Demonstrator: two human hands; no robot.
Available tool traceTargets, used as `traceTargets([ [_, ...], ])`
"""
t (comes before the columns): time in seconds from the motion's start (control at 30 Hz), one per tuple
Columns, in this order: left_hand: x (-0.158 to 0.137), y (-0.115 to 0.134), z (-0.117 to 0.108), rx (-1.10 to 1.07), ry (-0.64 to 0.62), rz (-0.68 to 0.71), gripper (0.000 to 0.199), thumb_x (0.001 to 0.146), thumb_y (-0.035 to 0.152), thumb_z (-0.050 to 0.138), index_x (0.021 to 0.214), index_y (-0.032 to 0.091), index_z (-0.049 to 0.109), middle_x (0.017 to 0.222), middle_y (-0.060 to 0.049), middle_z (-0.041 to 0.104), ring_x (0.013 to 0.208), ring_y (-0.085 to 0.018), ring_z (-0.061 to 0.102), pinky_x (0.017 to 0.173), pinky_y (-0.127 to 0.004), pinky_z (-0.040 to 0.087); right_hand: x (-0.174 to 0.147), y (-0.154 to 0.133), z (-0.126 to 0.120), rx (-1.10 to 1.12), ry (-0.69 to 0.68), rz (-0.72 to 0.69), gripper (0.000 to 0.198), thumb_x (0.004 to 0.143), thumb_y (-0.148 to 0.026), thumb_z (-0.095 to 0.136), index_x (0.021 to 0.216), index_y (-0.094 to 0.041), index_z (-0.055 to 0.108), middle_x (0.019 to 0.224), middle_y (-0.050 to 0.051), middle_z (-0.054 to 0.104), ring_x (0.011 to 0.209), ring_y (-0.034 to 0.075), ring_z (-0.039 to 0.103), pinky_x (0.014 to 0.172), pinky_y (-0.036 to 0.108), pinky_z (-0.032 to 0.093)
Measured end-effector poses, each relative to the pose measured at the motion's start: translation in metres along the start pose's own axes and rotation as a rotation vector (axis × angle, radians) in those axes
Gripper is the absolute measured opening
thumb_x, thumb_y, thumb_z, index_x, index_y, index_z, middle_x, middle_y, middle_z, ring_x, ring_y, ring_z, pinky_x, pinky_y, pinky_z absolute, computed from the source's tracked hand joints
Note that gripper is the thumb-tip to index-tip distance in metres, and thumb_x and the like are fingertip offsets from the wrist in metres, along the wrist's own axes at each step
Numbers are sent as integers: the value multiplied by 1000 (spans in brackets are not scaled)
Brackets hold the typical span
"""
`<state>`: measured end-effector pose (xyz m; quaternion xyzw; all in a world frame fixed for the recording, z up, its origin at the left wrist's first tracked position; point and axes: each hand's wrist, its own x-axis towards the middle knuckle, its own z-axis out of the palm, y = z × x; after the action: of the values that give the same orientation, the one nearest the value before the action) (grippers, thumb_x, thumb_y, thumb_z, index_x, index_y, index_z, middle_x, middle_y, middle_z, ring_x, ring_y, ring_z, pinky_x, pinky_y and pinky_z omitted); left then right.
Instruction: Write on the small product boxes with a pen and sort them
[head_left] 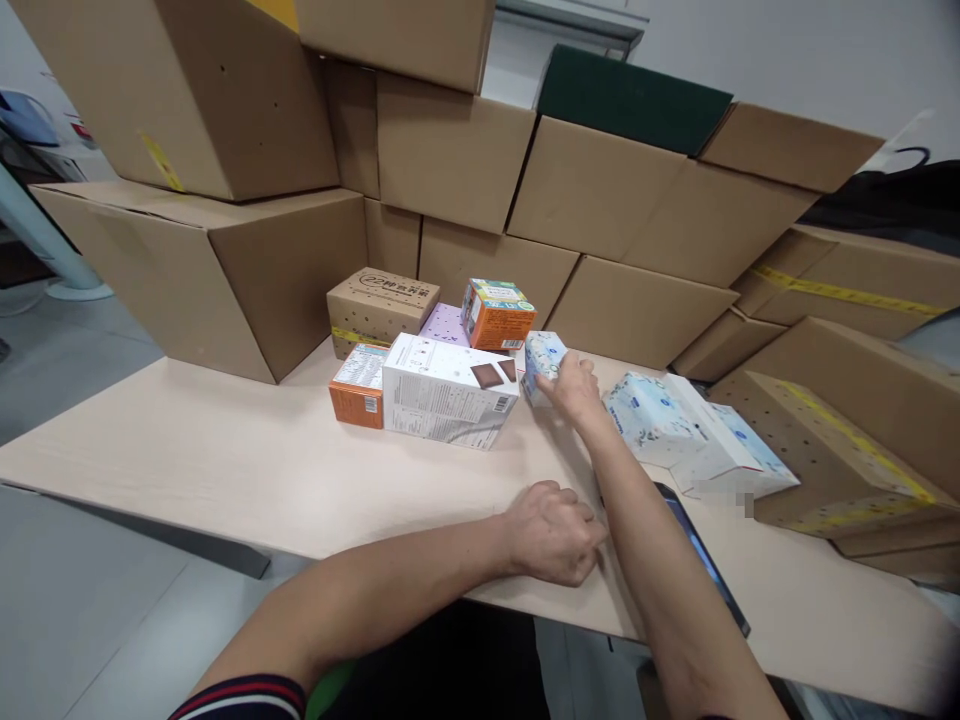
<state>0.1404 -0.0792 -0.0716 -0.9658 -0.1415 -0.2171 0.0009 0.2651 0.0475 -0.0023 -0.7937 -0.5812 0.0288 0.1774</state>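
Note:
My right hand reaches over the table and grips a small white box with blue print, its thumb against the near side. My left hand rests as a closed fist close to the table's front edge, with nothing visible in it. Left of the gripped box stands a cluster: a large white box with brown squares, an orange box, a brown dotted carton, a lilac box, and an orange and blue box. Right of my right hand are more blue-printed white boxes.
Stacked brown cartons wall off the table's back, with a green panel on top. More taped cartons fill the right side. A dark phone or tablet lies beside my right forearm on the pale table.

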Motion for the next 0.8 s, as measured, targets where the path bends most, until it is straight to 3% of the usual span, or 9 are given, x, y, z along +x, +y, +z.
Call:
traceTargets([
  [0.17, 1, -9, -4, 11, 94, -68, 19, 83, 30, 53, 87, 18, 67, 77, -6, 68, 75, -22, 61, 63, -35, 44, -12, 21, -15, 114, 28, 20, 63, 82, -44, 56, 135, -14, 44, 109, 15, 61, 97, 29, 61, 89, 41, 46],
  [0.3, 1, -11, -8, -15, 222, -28, 21, 81, 26, 54, 94, 18, 70, 78, -6, 67, 77, -22, 57, 65, -36, 42, -45, 54, -40, 306, 10, 11, 67, 75, -49, 61, 135, -20, 48, 91, 5, 65, 82, 25, 62, 80, 39, 49],
  [0.37, 1, -9, -8, -20, 261, 22, 21, 80, 25, 54, 91, 19, 70, 74, -5, 65, 74, -21, 55, 63, -36, 40, -66, 68, -46, 482, -15, 4, 68, 71, -43, 64, 133, -22, 50, 98, 5, 66, 85, 25, 63, 80, 39, 50],
  [0.47, 1, -7, -6, -14, 260, 111, 19, 80, 24, 53, 85, 19, 71, 68, -4, 62, 70, -20, 54, 62, -35, 38, -91, 78, -43, 694, -90, -46, 68, 65, -30, 63, 131, -21, 51, 121, 9, 63, 107, 26, 62, 92, 39, 49],
  [0.63, 2, -9, -6, 28, 244, 204, 18, 81, 25, 53, 80, 20, 70, 62, -3, 58, 64, -18, 51, 60, -35, 38, -106, 78, -37, 783, -151, -211, 78, 63, -22, 55, 140, -24, 47, 149, 8, 47, 139, 25, 43, 114, 42, 35],
  [0.7, 5, -14, -17, 77, 278, 172, 19, 83, 25, 52, 82, 19, 70, 67, -5, 60, 67, -19, 52, 61, -35, 41, -107, 79, -37, 799, -139, -216, 78, 70, -25, 56, 146, -26, 42, 156, 8, 40, 141, 25, 40, 114, 43, 35],
  [0.8, 10, -22, -42, 180, 350, -108, 27, 87, 22, 49, 105, 16, 69, 98, -12, 67, 86, -24, 58, 72, -38, 48, -104, 82, -35, 827, -57, -83, 67, 82, -40, 58, 145, -23, 44, 153, 12, 45, 134, 25, 49, 107, 41, 44],
])
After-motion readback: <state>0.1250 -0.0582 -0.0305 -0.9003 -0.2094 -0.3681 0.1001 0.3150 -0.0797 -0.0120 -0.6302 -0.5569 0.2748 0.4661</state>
